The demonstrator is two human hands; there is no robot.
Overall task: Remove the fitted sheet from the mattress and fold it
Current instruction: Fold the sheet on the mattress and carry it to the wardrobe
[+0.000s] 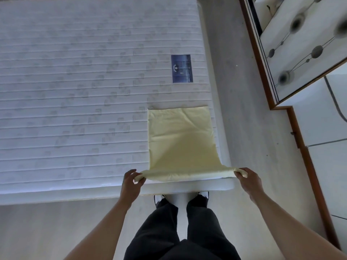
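Observation:
The pale yellow fitted sheet [181,136] lies folded into a narrow rectangle on the near right corner of the bare white quilted mattress [75,91]. Its near edge is lifted slightly off the mattress and stretched sideways. My left hand [131,182] pinches the sheet's near left corner. My right hand [247,178] pinches the near right corner, just past the mattress's right edge. The far end of the sheet rests flat.
A blue label [182,68] is sewn on the mattress beyond the sheet. A strip of light floor [244,109] runs along the bed's right side. A wardrobe with wood-framed patterned doors [300,44] stands at the right. My legs and feet [180,212] are against the bed's near edge.

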